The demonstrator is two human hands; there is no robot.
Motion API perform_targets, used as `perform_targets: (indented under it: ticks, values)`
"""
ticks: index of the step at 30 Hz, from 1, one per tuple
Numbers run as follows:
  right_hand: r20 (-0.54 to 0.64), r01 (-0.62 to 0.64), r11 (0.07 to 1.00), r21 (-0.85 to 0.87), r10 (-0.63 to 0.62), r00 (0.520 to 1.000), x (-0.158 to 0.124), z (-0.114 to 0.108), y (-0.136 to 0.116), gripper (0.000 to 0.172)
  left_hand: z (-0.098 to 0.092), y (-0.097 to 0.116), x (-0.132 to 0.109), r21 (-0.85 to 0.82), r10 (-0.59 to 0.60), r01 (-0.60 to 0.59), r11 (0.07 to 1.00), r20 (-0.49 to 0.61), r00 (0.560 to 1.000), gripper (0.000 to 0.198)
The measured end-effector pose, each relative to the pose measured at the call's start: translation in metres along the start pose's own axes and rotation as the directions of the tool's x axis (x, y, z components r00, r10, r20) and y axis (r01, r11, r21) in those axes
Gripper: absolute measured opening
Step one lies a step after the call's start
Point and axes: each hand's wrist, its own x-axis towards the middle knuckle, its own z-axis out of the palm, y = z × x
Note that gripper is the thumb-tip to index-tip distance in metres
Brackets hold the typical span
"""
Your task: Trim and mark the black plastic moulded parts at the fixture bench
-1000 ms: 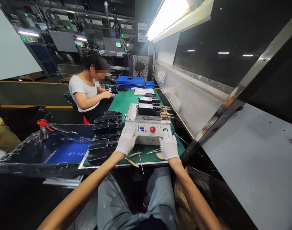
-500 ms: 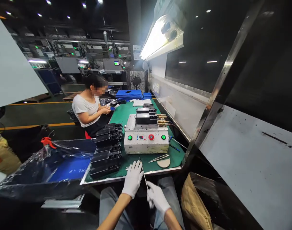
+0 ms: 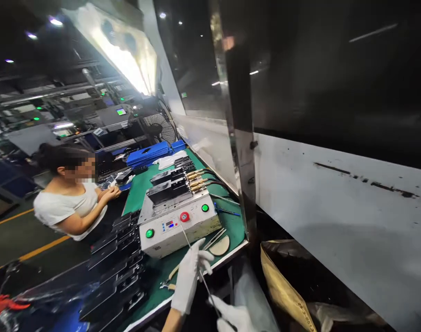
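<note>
Head cam: your R hand [image 3: 236, 318], partly cut off, is curled round the thin rod [image 3: 205, 285] near its lower end; your L hand [image 3: 190, 272] is half-open against it, can't tell if gripping. Pliers [image 3: 173, 274] just left of L hand, tweezers [image 3: 213, 240] to its right, ctrl box [image 3: 176, 237] beyond.

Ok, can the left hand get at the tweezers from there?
Probably yes: the tweezers lie close beside the left hand, mostly uncovered, though that hand seems to touch the thin rod.
</note>
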Motion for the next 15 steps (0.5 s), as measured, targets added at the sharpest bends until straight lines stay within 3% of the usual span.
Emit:
perform_targets:
  ticks: [3, 6, 10, 15]
  values:
    - [0.031, 0.034, 0.996, 0.080, -0.037, 0.999, 0.033, 0.021, -0.010, 0.056, 0.004, 0.060, 0.020, -0.014, -0.028, 0.028, 1.000, 0.011, 1.000, 0.065]
    - [-0.084, 0.108, 0.957, 0.268, -0.089, 0.993, 0.055, 0.038, -0.032, 0.055, 0.008, 0.094, 0.040, 0.065, 0.002, -0.001, 0.998, -0.027, 1.000, 0.057]
    - [-0.316, 0.264, 0.878, 0.399, -0.139, 0.938, 0.080, 0.042, -0.056, 0.049, 0.010, 0.106, 0.066, 0.055, -0.064, 0.066, 0.996, -0.043, 0.997, 0.063]
    - [-0.292, 0.267, 0.820, 0.507, -0.129, 0.948, 0.108, 0.048, -0.065, 0.041, -0.002, 0.102, 0.092, -0.038, -0.103, 0.101, 0.994, -0.055, 0.993, 0.074]
